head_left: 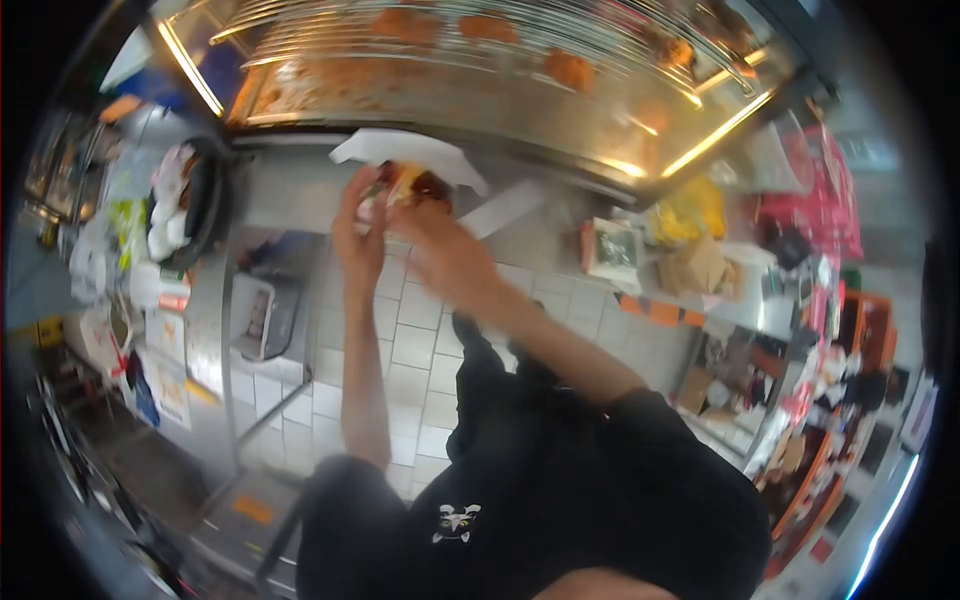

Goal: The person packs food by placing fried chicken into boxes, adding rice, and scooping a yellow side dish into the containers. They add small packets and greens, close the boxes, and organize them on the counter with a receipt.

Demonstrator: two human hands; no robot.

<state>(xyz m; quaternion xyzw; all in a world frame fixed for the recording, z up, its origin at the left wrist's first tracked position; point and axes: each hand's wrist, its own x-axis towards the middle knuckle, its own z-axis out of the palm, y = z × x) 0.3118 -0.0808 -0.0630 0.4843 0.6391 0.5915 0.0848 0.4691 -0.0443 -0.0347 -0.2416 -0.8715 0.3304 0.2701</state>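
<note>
1. Left hand (360,222): bare, upright, fingers and thumb curled around the left side of the food.
2. Right hand (450,252): bare, motion-blurred, fingers against the near right side of the food; whether it grips or only presses, cannot tell. The hands stand close together, the food between their fingertips.
3. Food (408,182): dark red and yellow, blurred, partly covered by the fingers; held at the near edge of the counter, exact kind unclear.
4. Paper (435,150): white, creased, just beyond the food, edges raised.
5. Strip (505,208): pale, flat, right of the hands.
6. Counter (285,185): grey metal, running below the case.
7. Case (430,108): lit, beyond the counter; within it, a wire rack (330,42) and browned pieces (568,70).
8. Shirt (610,490): black, short-sleeved, white animal emblem (457,522).
9. Floor (408,345): pale tiles, below the forearms.
10. Container (258,318): grey, left of the left forearm.
11. Yellow bag (692,210): on the right-hand side, near crumpled brown paper (700,268).
12. Pink bag (835,200): farther right.
</note>
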